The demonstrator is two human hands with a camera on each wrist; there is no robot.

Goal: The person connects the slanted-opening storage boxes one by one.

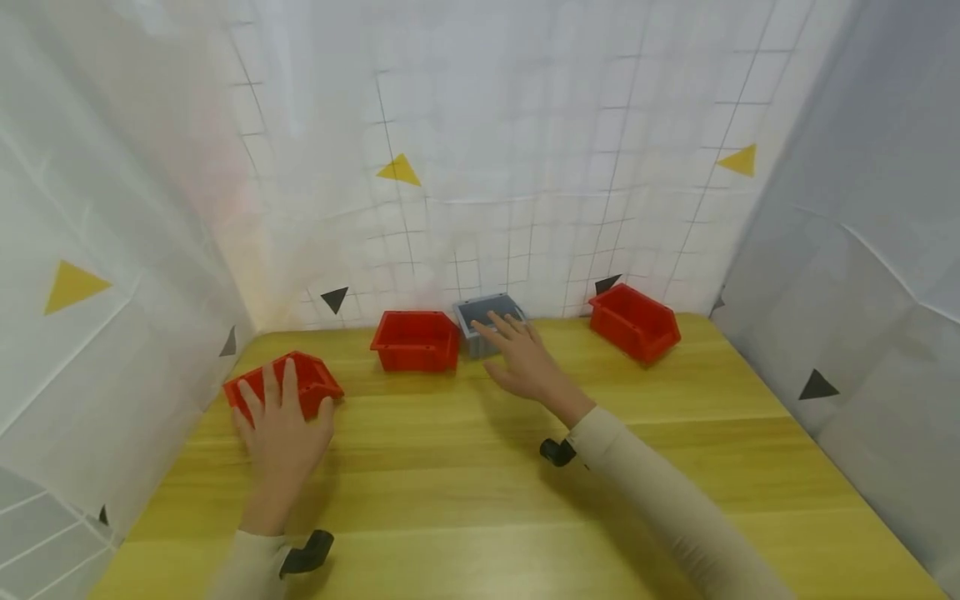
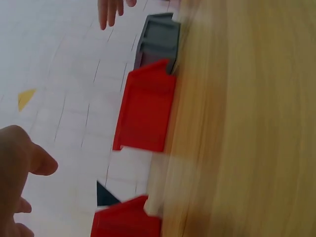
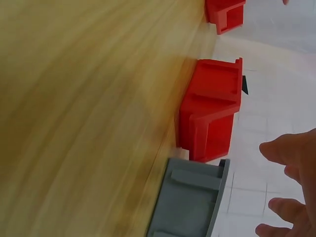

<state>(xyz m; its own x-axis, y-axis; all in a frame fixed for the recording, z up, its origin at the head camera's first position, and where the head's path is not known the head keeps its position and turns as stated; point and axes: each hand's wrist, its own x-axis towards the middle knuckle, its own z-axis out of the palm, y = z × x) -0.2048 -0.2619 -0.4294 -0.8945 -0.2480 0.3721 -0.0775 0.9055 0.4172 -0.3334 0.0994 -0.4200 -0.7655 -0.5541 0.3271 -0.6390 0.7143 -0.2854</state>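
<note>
My left hand (image 1: pixel 285 442) is over the leftmost red bin (image 1: pixel 313 377), fingers spread and partly covering it in the head view. Seen from the left wrist, the thumb (image 2: pixel 42 160) and fingers stand apart from that bin. Spread fingers of my right hand (image 1: pixel 528 362) reach in front of a grey bin (image 1: pixel 477 347) and hide part of it. The right wrist view shows the right thumb (image 3: pixel 279 149) clear of the grey bin (image 3: pixel 185 202). Neither hand holds anything.
A red bin (image 1: pixel 415 357) stands just left of the grey one. Another red bin (image 1: pixel 630 323) sits at the back right, turned at an angle. White sheeting (image 1: pixel 480 125) with yellow and black triangles encloses the wooden table (image 1: pixel 420 500) at the back and sides.
</note>
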